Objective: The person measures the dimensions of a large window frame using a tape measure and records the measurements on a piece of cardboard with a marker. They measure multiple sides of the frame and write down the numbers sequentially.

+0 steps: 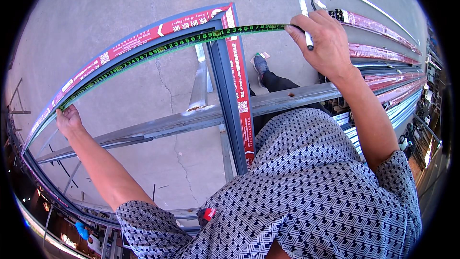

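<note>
A green and black tape measure (179, 42) is stretched in a curve between my two hands, along a dark grey window frame (225, 76) with red printed protective film. My left hand (70, 121) is closed on the tape's left part, beside the frame's far left stretch. Beyond the frame's right corner, my right hand (327, 43) is raised and closed, pinching the tape's other end. A white marker pen (303, 12) also sits in its fingers, with its black end pointing down. The tape's case cannot be made out.
The frame lies over a grey steel beam (191, 121) that crosses in front of me. Long profiles in red film (383, 29) are stacked at the right, with bare metal lengths (397, 110) beside them. My shoe (261, 64) stands on the cracked concrete floor (268, 0).
</note>
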Demonstrator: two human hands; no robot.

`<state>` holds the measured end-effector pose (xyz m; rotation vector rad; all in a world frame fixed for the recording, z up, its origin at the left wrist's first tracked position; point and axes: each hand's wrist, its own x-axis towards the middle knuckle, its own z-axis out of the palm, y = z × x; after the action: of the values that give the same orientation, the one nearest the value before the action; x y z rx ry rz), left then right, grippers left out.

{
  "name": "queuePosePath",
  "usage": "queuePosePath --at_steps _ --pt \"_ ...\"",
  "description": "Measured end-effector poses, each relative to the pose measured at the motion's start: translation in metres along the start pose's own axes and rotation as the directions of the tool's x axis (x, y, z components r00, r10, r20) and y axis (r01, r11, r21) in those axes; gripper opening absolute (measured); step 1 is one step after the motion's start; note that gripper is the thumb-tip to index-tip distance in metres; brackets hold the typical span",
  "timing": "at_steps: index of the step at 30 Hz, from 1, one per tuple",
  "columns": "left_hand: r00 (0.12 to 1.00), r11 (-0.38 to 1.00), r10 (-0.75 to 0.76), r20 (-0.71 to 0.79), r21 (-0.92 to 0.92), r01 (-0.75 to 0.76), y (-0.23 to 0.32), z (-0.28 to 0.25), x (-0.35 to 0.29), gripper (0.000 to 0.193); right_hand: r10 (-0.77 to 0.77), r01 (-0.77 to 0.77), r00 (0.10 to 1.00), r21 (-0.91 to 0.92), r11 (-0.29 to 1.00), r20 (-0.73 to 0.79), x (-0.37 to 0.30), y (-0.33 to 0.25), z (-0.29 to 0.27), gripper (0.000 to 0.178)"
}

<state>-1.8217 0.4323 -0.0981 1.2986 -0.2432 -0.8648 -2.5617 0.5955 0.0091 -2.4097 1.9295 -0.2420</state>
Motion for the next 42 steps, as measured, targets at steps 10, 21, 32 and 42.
queuePosePath --at_steps 10,21,32,42 --pt "1.000 0.999 0.014 -0.022 0.036 -0.013 -0.003 0.013 -0.013 0.034 0.016 -0.016 1.000 0.000 1.000 0.007 0.000 -0.001 -0.001 0.016" --pt "1.000 1.000 -0.013 -0.016 0.018 0.014 -0.001 0.014 -0.015 0.033 0.013 -0.013 1.000 0.010 1.000 0.004 -0.001 0.001 0.000 0.016" --pt "1.000 1.000 0.002 -0.029 0.023 -0.001 -0.001 0.017 -0.022 0.032 0.017 -0.017 1.000 0.008 1.000 0.003 -0.002 0.001 0.001 0.016" --pt "1.000 1.000 -0.006 -0.017 0.022 0.006 0.000 0.007 -0.008 0.037 0.016 -0.016 1.000 0.008 1.000 0.004 -0.001 0.000 0.001 0.016"
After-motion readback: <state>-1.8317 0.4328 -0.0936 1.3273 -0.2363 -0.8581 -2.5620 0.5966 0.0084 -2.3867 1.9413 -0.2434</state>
